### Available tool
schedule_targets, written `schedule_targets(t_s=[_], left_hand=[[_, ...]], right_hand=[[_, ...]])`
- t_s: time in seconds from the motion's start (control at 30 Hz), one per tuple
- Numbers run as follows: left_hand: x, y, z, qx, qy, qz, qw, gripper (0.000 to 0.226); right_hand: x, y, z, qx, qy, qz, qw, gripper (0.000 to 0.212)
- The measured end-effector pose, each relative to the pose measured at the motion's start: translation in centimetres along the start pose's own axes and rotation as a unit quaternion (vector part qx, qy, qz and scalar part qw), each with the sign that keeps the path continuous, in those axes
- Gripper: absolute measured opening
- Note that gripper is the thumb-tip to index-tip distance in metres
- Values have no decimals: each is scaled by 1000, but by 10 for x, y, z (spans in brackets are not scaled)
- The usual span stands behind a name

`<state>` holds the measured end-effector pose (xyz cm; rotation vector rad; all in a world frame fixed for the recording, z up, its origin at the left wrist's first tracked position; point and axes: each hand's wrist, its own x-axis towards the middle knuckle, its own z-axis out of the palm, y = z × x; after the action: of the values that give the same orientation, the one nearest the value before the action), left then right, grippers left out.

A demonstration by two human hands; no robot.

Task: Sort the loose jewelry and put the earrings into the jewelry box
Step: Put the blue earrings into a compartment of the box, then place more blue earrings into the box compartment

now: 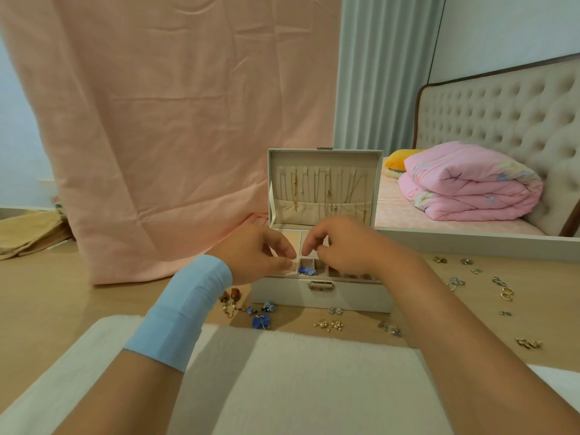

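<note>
Left hand (260, 252) and right hand (342, 246) meet over jewelry box (323, 296), fingers curled, grip undeterminable; blue earring (307, 270) lies at 6 o'clock of the fingertips, between both hands

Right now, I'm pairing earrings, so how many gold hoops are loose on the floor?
2. One hoop lies on the floor right of the box; the second lies right beside it, nearer the camera. More may be hidden inside the box.

- left hand (255, 255): bare;
- pale blue band (180, 309): wrapped round the forearm just behind the left hand; smooth and flat; overlapping layers show as faint slanted edges;
- right hand (342, 246): bare, as is the forearm behind it
</note>
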<state>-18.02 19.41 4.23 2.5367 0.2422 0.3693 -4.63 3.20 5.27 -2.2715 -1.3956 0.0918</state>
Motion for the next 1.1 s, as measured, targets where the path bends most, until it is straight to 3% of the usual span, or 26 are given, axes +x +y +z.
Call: schedule_targets(t_s=[0.17,0.3,0.43,0.77,0.87,0.93,1.1], left_hand=[[-38,-16,-7,42,38,-30,998,9],[-66,-31,1,91,-8,-81,993,10],[-76,-38,15,73,-42,-109,990,10],[-79,-46,19,33,-41,-103,993,12],[-79,-45,19,-8,-6,-88,996,17],[-78,-43,18,-91,25,-83,992,18],[-75,-32,14,-264,99,-118,952,8]], right_hand=[[-10,-42,7,-41,1,-73,996,21],[-21,-70,35,-125,-67,-85,986,19],[-24,-76,71,-222,-105,-68,967,19],[-25,-72,82,-197,-101,-52,974,18],[-25,-70,76,-141,-75,-54,986,16],[-21,-69,66,-63,-45,-38,996,13],[-17,-60,45,174,-50,13,983,15]])
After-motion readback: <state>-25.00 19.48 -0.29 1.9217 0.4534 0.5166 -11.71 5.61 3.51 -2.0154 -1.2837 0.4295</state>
